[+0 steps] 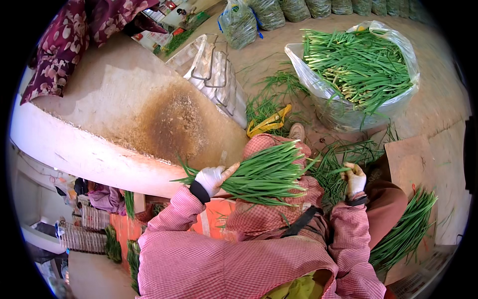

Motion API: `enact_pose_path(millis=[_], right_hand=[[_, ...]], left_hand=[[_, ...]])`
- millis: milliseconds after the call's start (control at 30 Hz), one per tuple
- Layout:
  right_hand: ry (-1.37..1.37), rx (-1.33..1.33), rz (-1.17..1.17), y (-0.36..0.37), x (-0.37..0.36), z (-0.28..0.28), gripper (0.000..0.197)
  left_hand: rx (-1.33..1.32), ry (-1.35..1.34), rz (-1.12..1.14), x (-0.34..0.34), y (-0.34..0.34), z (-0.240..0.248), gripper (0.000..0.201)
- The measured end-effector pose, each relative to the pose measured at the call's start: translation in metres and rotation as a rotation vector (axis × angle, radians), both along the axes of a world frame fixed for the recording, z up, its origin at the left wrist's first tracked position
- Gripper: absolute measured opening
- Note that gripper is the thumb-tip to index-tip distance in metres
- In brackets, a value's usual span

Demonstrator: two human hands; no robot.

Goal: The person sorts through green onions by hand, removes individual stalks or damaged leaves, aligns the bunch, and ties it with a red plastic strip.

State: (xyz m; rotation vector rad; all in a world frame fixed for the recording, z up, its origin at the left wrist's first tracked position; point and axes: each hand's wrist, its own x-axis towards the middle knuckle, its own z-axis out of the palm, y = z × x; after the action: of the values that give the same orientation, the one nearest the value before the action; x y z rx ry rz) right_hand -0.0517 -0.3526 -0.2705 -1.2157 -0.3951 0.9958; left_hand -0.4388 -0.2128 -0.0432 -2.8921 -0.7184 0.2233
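My left hand, in a pale glove with bare fingertips, is closed round a bunch of green garlic chives. The bunch lies across my lap, its leaves fanning out to the right. On the right, my similarly gloved right hand is raised above my thigh. Thumb and fingers there pinch a light green chive leaf. Loose chive leaves lie scattered between my legs, just left of that hand. A tied bundle of chives rests on a brown board to the right of my knee.
Ahead on the right stands a clear plastic bag heaped with chives. A white wall curves along my left. White crates with metal handles and a yellow strap are ahead. Several filled bags line the back.
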Motion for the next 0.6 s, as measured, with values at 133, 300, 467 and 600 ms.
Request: enact_pose_path(millis=[133,300,467,600], right_hand=[[-0.733,0.124,0.068,0.0,-0.04,0.05,0.083],[-1.466,0.327,0.279,0.033,-0.118,0.154,0.058],[-1.351,0.299,0.039,0.027,-0.071,0.096,0.026],[-1.388,-0.838,0.485,0.003,-0.009,0.022,0.051]], left_hand=[[0.04,0.078,0.034,0.002,-0.012,0.002,0.064],[0.14,0.031,-0.028,0.001,-0.009,-0.005,0.07],[0.069,-0.042,-0.018,-0.009,-0.004,-0.001,0.072],[0.118,0.053,0.011,-0.008,-0.006,-0.002,0.062]])
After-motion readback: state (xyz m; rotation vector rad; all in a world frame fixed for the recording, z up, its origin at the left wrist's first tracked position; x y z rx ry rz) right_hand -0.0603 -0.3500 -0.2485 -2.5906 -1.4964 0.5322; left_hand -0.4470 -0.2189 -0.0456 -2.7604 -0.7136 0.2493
